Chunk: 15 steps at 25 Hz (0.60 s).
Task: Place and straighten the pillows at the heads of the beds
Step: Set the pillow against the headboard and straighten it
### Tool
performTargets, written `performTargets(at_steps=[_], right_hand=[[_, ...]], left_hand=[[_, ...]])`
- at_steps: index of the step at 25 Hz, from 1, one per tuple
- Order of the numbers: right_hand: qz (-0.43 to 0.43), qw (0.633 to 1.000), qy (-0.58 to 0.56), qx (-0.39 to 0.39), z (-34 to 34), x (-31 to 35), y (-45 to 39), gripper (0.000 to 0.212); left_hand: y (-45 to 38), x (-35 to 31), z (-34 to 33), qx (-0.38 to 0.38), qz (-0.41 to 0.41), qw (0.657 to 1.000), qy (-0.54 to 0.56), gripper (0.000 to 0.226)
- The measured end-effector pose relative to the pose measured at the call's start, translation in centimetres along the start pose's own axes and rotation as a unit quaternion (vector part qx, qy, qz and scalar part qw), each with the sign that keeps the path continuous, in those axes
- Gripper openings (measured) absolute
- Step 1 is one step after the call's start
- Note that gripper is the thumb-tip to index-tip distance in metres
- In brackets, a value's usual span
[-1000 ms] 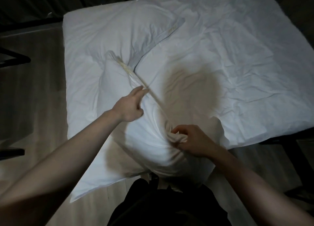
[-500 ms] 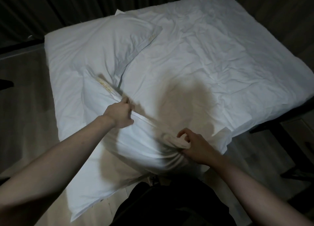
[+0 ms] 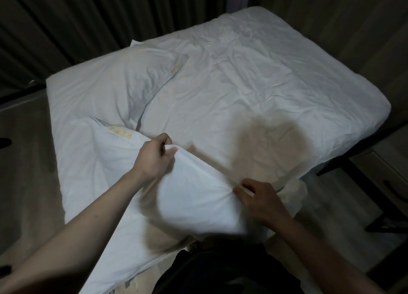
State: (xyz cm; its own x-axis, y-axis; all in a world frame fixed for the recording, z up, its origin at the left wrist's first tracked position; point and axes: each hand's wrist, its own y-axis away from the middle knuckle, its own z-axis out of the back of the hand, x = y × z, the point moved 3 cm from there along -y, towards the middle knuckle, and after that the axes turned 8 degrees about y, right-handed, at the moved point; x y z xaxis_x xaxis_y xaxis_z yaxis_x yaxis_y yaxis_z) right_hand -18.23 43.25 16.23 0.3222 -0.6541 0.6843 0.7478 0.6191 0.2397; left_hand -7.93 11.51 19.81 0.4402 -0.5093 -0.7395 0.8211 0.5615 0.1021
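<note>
- The bed, under a creased white sheet, fills the middle of the view; everything below is placed against it.
- 2 white pillows show on the bed.
- The near pillow lies across the bed's near edge, closest to the person, with its lower part hanging past the mattress edge.
- The left hand pinches the near pillow's upper seam, thumb and fingers curled tight on a fold of the case.
- The right hand grips the same pillow's case toward the bed's near right corner, fingers clamped on gathered cloth from which creases radiate.
- The seam runs taut between the 2 hands.
- A small yellow label sits on the near pillow's far left part, beyond the left hand.
- The far pillow lies flat at the bed's far left corner, untouched by either hand, with one corner pointing toward the bed's middle.
- The 2 pillows seem to touch where the near one's far edge meets the far one, though the dim light makes that hard to confirm.
- A rounded dark shadow falls on the sheet just beyond the right hand.
- Dark curtains hang behind the bed's far side.
- A pale wooden floor shows to the left of the bed.
</note>
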Motion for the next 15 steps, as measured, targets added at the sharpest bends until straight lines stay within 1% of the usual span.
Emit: performTargets(at_steps=[2, 6, 9, 15], right_hand=[[-0.027, 0.997, -0.057, -0.047, 4.5, -2.6, 0.1, 0.03], [-0.057, 0.99, -0.108, -0.075, 12.0, -7.1, 0.7, 0.029], [-0.065, 0.985, -0.122, -0.106, 17.2, -9.7, 0.7, 0.029], [-0.061, 0.971, -0.112, -0.2, 26.6, -13.4, -0.6, 0.025]], left_hand=[[0.0, -3.8, -2.6, -0.002, -0.019, 0.999, 0.025, 0.024], [-0.8, -10.6, -7.4, -0.006, -0.062, 0.996, 0.063, 0.024], [-2.4, -15.6, -10.8, -0.006, -0.08, 0.994, 0.076, 0.024], [-7.8, -24.6, -16.1, 0.022, -0.116, 0.987, 0.111, 0.018]])
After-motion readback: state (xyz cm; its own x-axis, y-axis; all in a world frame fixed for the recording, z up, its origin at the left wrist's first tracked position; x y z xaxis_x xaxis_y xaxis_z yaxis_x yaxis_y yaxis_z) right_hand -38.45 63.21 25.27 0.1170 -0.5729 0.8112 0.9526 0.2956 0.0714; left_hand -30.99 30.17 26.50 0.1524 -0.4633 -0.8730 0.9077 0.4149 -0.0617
